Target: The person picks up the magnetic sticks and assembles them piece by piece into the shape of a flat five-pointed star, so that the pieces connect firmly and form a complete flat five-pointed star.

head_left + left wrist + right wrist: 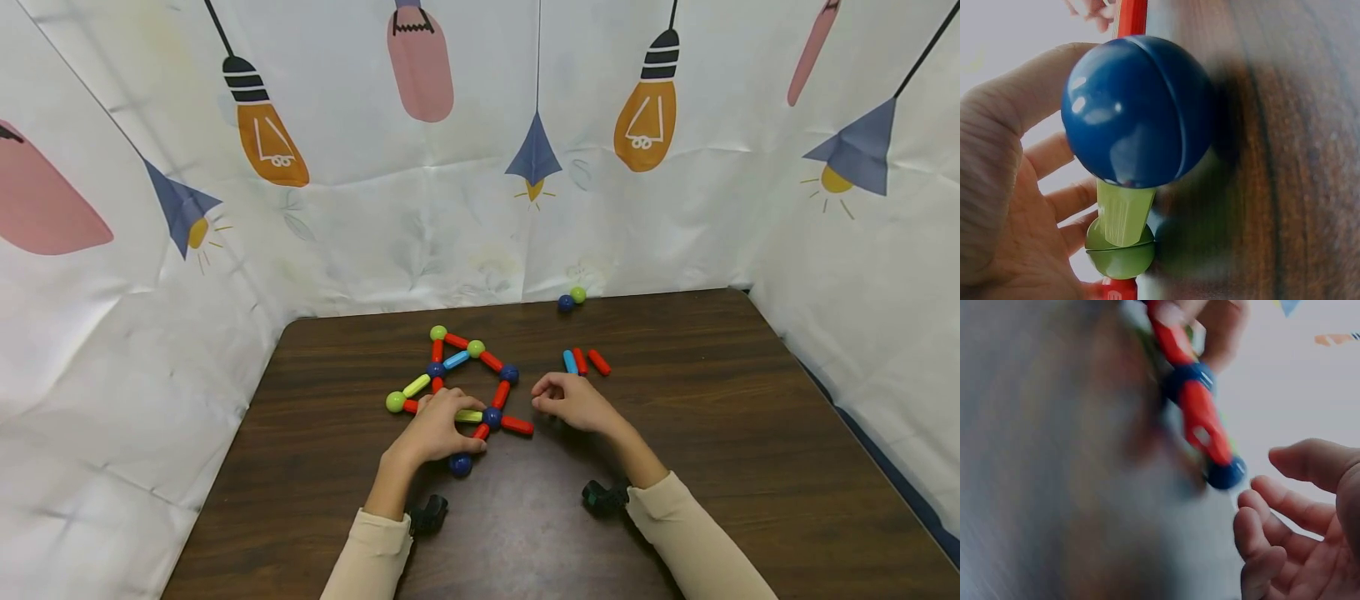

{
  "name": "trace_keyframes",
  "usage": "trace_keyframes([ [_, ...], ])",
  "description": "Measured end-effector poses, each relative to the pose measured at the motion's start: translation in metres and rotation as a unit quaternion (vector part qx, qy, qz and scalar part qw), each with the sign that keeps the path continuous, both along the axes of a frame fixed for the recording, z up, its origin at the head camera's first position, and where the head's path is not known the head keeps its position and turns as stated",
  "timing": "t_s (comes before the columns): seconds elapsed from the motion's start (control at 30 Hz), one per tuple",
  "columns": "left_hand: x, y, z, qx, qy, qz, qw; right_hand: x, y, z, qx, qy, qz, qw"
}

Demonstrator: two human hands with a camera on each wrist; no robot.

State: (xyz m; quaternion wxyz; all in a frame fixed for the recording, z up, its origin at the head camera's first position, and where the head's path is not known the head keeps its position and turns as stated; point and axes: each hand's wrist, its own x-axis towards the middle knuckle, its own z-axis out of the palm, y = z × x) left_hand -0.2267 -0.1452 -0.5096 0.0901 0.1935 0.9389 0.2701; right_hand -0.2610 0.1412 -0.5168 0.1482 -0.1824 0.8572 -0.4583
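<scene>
A figure of magnetic building rods and balls (501, 393) lies on the table, with red, yellow-green and light blue rods joining blue and green balls. My left hand (442, 425) spans its near part, the thumb by a red rod (481, 432) and the fingers over a yellow-green rod (468, 416). In the right wrist view that hand pinches a red rod (1175, 344). The near blue ball (1138, 112) fills the left wrist view. My right hand (573, 402) hovers right of the figure, fingers loosely bent and holding nothing. A red rod (517, 426) sticks out toward it.
Beyond the right hand lie a light blue rod (570, 362) and two red rods (599, 362). A loose blue ball (566, 303) and a green ball (578, 295) sit at the far edge of the brown table (712, 433). A printed cloth (465, 217) hangs behind.
</scene>
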Motion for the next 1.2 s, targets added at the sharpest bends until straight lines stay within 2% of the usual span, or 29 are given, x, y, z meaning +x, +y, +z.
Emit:
trace_keyframes([
  [0.13,0.001,-0.001,0.001,0.001,0.002,-0.003,1.0,-0.01,0.029,0.003,-0.004,0.026,-0.081,0.9964],
  [0.3,0.002,-0.001,0.002,0.003,0.001,-0.005,1.0,-0.022,0.065,-0.001,-0.021,0.046,-0.179,0.9825],
  [0.43,0.003,-0.002,0.003,0.004,0.0,-0.006,1.0,-0.027,0.085,-0.007,-0.022,0.036,-0.222,0.9742],
  [0.5,0.004,-0.002,0.003,0.007,0.0,-0.005,1.0,-0.029,0.091,-0.01,-0.015,0.023,-0.225,0.9739],
  [0.7,0.005,-0.003,0.001,0.009,-0.002,-0.006,0.9999,-0.035,0.094,-0.014,0.011,-0.003,-0.197,0.9803],
  [0.93,0.005,-0.002,0.002,0.012,-0.002,-0.007,0.9999,-0.045,0.093,-0.015,0.051,-0.005,-0.173,0.9836],
  [1.07,0.004,-0.002,0.001,0.009,-0.004,-0.008,0.9999,-0.051,0.093,-0.014,0.078,-0.01,-0.165,0.9832],
  [1.2,0.004,-0.002,0.001,0.012,-0.002,-0.007,0.9999,-0.05,0.094,-0.01,0.096,-0.001,-0.185,0.9781],
])
